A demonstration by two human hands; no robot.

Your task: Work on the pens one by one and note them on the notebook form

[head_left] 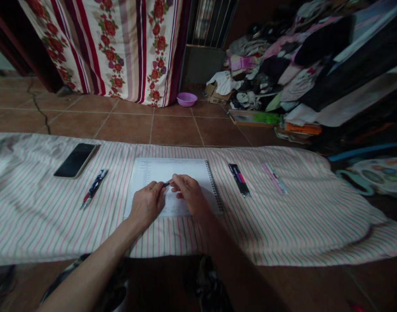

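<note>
Above the spiral notebook (175, 165), my left hand (147, 201) and my right hand (189, 190) meet around a slim dark pen (167, 183). Both hands pinch it, one toward each end; its ends are hidden by the fingers. The notebook lies open, with writing on its page and its coil binding along the right side. Left of it rest a few pens (93, 189) with dark, white and red parts. To its right are several dark pens (239, 180) side by side, and beyond them pink and pale green pens (275, 177).
The striped cloth (309, 216) covers the low surface. A phone (76, 160) lies at its far left. On the tiled floor behind stand a purple basin (187, 99) and a floral curtain (109, 47). Clothes (279, 65) are heaped at the back right.
</note>
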